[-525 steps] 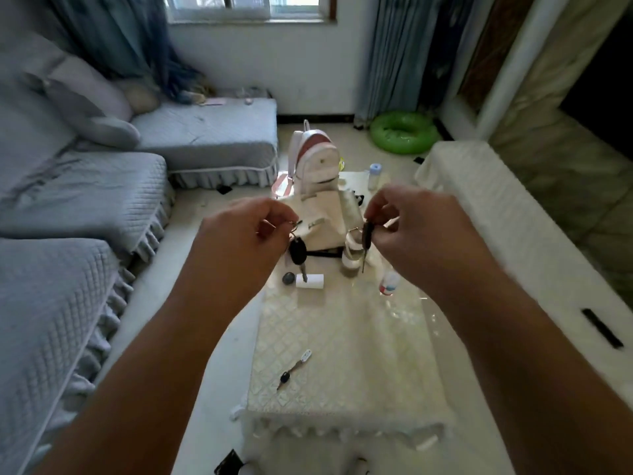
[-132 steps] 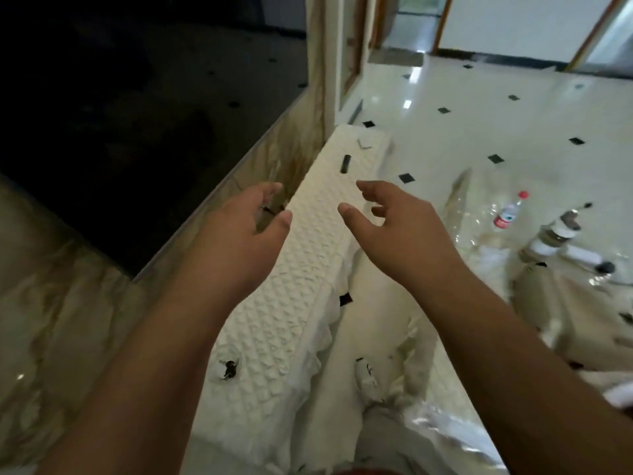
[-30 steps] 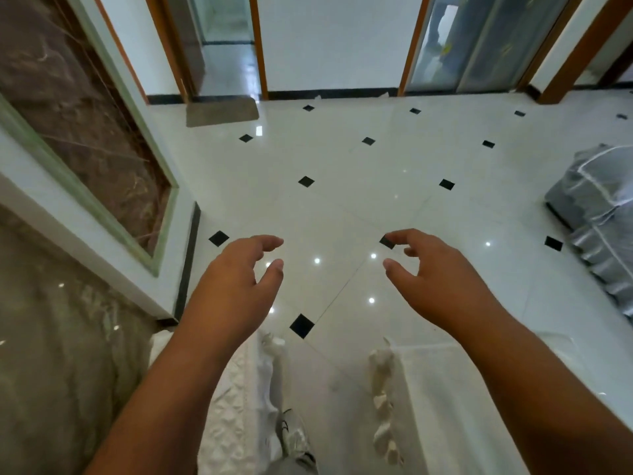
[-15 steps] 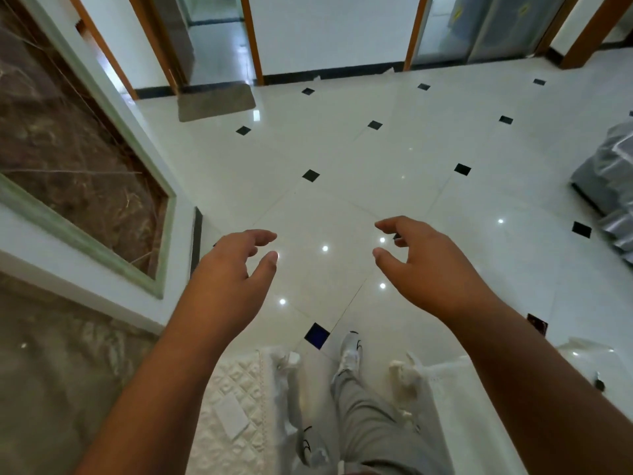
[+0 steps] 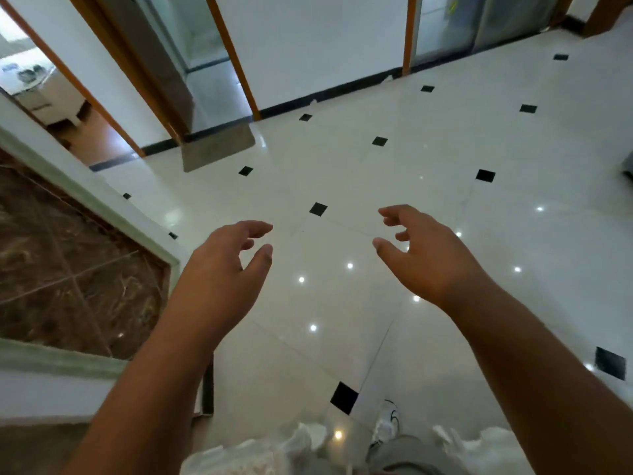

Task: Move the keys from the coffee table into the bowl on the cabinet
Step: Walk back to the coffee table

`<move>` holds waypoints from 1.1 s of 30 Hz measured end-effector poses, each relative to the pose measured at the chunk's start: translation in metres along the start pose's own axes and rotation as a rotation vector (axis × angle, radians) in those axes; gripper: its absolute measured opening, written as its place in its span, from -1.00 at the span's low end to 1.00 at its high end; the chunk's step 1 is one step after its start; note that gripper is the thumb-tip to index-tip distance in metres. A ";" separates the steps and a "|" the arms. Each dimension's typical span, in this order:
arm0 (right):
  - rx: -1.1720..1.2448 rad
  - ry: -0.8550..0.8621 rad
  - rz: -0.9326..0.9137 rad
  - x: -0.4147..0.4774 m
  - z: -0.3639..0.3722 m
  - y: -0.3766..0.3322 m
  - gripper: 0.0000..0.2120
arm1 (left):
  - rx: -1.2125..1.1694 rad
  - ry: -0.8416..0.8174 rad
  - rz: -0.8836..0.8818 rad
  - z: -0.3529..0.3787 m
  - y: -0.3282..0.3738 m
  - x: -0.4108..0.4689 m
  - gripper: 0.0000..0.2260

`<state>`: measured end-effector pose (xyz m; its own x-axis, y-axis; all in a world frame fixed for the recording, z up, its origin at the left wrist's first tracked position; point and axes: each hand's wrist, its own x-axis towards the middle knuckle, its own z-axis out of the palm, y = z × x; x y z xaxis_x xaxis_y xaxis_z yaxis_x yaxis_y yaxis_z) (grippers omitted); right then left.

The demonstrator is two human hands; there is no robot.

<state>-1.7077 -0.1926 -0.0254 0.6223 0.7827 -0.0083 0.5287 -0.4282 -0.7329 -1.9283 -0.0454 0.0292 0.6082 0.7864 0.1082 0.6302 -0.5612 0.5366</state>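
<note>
Tiles (image 5: 342, 159) now fill the frame, cabinet gone; left grip (image 5: 222, 269) and right grip (image 5: 431, 258) hang spread and empty mid-frame. Keys and bowl are out of view, so probably delivered.

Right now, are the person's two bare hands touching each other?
Apart. The head view shows a wide strip of glossy white tiled floor between the left hand and the right hand; both hold nothing.

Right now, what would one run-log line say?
left hand: open, empty | right hand: open, empty | keys, bowl: not in view | under hands: tiled floor
</note>
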 end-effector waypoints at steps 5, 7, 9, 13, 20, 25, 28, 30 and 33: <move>0.009 0.077 0.036 0.055 -0.042 0.021 -0.54 | -0.034 -0.035 0.061 0.033 0.043 0.065 -0.72; 0.004 0.115 0.063 0.066 -0.061 0.032 -0.54 | -0.045 -0.083 0.097 0.046 0.060 0.088 -0.74; -0.015 0.154 0.102 0.074 -0.078 0.047 -0.53 | -0.055 -0.124 0.150 0.061 0.080 0.115 -0.76; -0.048 0.255 0.235 0.080 -0.112 0.087 -0.52 | -0.076 -0.205 0.282 0.100 0.126 0.167 -0.74; -0.050 0.487 0.557 0.071 -0.166 0.154 -0.54 | -0.177 -0.472 0.534 0.195 0.218 0.239 -0.78; -0.050 0.679 0.820 0.061 -0.191 0.173 -0.56 | -0.181 -0.684 0.713 0.252 0.287 0.291 -0.78; -0.061 0.803 0.950 0.059 -0.201 0.177 -0.56 | -0.199 -0.777 0.847 0.277 0.330 0.316 -0.77; -0.043 0.876 1.009 0.061 -0.203 0.178 -0.57 | -0.211 -0.837 0.937 0.293 0.351 0.324 -0.76; -0.017 0.947 1.083 0.065 -0.198 0.179 -0.56 | -0.258 -0.905 1.017 0.311 0.367 0.333 -0.74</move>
<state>-1.4584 -0.3078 -0.0222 0.8541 -0.5116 -0.0939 -0.4416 -0.6178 -0.6505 -1.3445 -0.0701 0.0024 0.9023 -0.4306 0.0190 -0.3199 -0.6396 0.6989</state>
